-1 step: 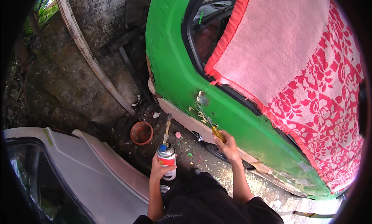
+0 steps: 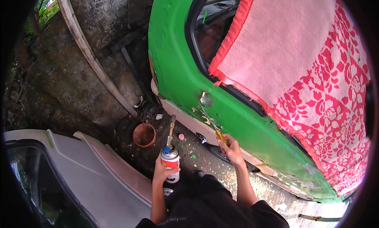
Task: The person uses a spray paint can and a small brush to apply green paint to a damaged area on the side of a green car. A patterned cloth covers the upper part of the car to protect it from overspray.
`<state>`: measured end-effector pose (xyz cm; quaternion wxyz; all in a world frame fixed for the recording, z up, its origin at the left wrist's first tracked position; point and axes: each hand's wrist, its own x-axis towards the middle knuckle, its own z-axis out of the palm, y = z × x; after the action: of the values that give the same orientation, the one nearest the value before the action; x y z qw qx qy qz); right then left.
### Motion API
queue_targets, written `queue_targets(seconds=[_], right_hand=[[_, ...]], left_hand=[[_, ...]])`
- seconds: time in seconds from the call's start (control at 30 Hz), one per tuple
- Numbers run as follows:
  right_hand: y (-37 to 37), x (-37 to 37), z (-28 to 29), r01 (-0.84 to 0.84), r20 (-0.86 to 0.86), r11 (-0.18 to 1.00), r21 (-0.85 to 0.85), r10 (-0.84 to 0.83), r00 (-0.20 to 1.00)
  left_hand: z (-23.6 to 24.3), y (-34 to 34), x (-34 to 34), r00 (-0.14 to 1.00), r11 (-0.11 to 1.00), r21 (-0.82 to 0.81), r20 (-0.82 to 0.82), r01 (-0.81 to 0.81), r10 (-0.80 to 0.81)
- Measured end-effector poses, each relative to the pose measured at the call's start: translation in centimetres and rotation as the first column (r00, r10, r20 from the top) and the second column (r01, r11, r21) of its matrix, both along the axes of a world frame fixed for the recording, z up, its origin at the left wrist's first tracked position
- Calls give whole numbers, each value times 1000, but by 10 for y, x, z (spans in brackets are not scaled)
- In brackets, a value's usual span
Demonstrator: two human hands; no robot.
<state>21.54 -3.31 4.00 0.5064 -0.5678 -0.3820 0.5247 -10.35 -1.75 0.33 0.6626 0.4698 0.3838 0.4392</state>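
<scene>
My left hand [image 2: 161, 172] is wrapped round a white and red gas canister [image 2: 171, 164]. A blow torch head [image 2: 171, 132] with a blue fitting rises from its top, nozzle pointing away from me; I cannot make out a flame. In my right hand [image 2: 233, 150] is a screwdriver [image 2: 221, 137], gripped by its yellow handle. Its long metal shaft lies along the green car body [image 2: 177, 66], the tip close below a bare, scorched patch [image 2: 205, 99]. Curled flakes of paint [image 2: 206, 118] cling beside the shaft.
A pink and red towel [image 2: 288, 42] covers the car's window side. To the left stands a grey vehicle [image 2: 102, 180]. A round terracotta pot [image 2: 144, 135] sits on the ground between them, near scattered paint chips. A long curved strip [image 2: 89, 52] leans at the stained wall.
The screwdriver and its tip have shifted very slightly along the panel. The torch has moved a hair to the right; both hands keep their grip.
</scene>
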Motion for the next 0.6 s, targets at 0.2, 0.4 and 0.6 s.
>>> queue_targets(seconds=[0.2,0.4,0.6], right_hand=[[-18,-9,3,48,-73,999,18,-46,996],[-15,14,-11,24,412,986,162,-90,907],[-9,13,19,59,617,987,147,-139,775]], left_hand=[[-12,7,6,997,997,30,-2,77,-77],[-14,5,19,990,990,-27,-4,141,-142],[-13,-3,36,992,984,-140,-45,109,-117]])
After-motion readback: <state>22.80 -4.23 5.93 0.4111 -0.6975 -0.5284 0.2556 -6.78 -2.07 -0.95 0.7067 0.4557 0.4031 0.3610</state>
